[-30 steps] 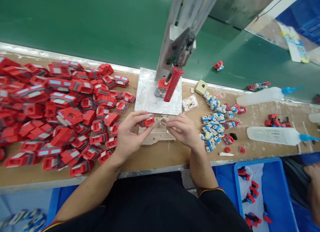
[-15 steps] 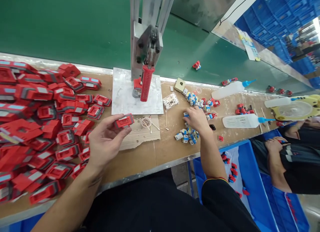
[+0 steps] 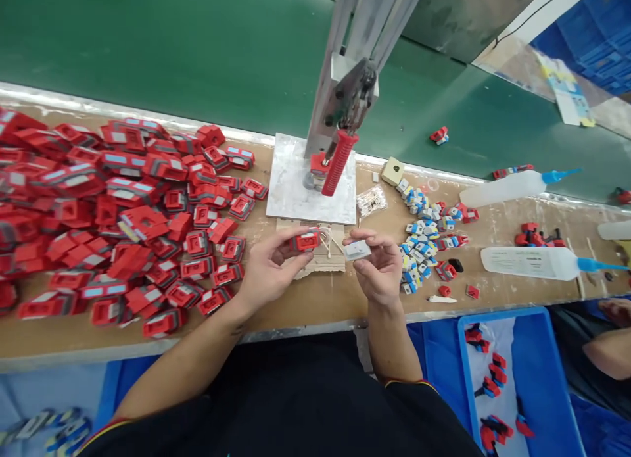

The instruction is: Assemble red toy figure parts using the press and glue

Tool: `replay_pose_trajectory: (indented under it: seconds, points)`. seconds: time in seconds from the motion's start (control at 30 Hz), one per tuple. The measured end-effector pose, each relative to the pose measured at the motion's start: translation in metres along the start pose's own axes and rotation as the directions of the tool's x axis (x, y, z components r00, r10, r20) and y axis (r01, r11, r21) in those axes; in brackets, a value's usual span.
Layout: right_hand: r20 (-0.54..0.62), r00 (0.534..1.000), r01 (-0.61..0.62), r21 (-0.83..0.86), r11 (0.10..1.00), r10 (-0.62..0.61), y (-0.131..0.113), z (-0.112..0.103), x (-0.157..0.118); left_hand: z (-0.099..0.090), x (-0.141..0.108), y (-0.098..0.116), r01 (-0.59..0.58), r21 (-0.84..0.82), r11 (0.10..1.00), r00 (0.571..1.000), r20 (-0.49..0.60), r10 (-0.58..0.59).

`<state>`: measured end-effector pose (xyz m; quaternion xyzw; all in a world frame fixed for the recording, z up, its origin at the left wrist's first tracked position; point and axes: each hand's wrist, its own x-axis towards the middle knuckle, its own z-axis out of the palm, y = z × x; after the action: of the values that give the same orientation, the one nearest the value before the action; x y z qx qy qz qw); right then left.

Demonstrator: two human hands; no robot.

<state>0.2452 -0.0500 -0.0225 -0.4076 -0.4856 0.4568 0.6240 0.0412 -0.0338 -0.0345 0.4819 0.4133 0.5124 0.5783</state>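
Note:
My left hand (image 3: 271, 266) pinches a red plastic toy part (image 3: 306, 240) with a recess in its face. A small white block-shaped piece (image 3: 357, 249) is gripped between the thumb and fingers of my right hand (image 3: 378, 266). The two parts are held apart, level with each other above the table edge. To the left lies a large heap of similar red and grey parts (image 3: 123, 214). Small white and blue pieces (image 3: 419, 246) are piled just right of my right hand.
A press with a red handle (image 3: 340, 162) stands on a metal plate (image 3: 286, 181) ahead. Cotton swabs (image 3: 372, 200) lie beside it. White bottles (image 3: 530, 262) with blue tips are at the right. A blue bin (image 3: 537, 378) holds finished-looking red pieces; another person's arm (image 3: 611, 352) is beyond.
My right hand has left the pile of white and blue pieces with a white piece and come left, close to my left hand. The view has turned leftward.

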Motion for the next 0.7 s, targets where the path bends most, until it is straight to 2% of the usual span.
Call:
replay_pose_trajectory:
  seconds: [0.1,0.27,0.33,0.4,0.47,0.57,0.7]
  points:
    - [0.041,0.998,0.041,0.001,0.999,-0.041,-0.004,0.008,0.005,-0.001,-0.001,0.003,0.01,-0.018,1.0,1.0,0.025,-0.009]
    - [0.029,0.997,0.079,-0.267,0.961,-0.073,-0.013,0.014,0.004,-0.003,-0.003,0.002,0.011,-0.033,0.999,0.999,0.052,-0.009]
    - [0.025,0.998,0.067,-0.303,0.951,-0.063,-0.013,0.021,0.001,-0.004,-0.004,0.001,-0.048,-0.006,0.999,0.997,0.054,0.049]
    - [-0.013,0.999,0.043,-0.308,0.95,-0.049,-0.01,0.029,-0.002,-0.003,-0.005,-0.001,-0.157,0.062,0.986,0.987,0.053,0.154]
    - [-0.062,0.998,0.012,-0.301,0.954,-0.032,-0.006,0.038,-0.004,-0.003,-0.006,-0.003,-0.286,0.16,0.945,0.958,0.062,0.28]
    - [-0.105,0.994,-0.004,-0.279,0.96,-0.026,-0.001,0.047,-0.007,-0.002,-0.006,-0.005,-0.451,0.337,0.826,0.888,0.078,0.453]
    - [-0.104,0.994,-0.049,-0.264,0.963,0.023,0.003,0.052,-0.008,-0.002,-0.008,-0.005,-0.555,0.492,0.671,0.799,0.091,0.594]
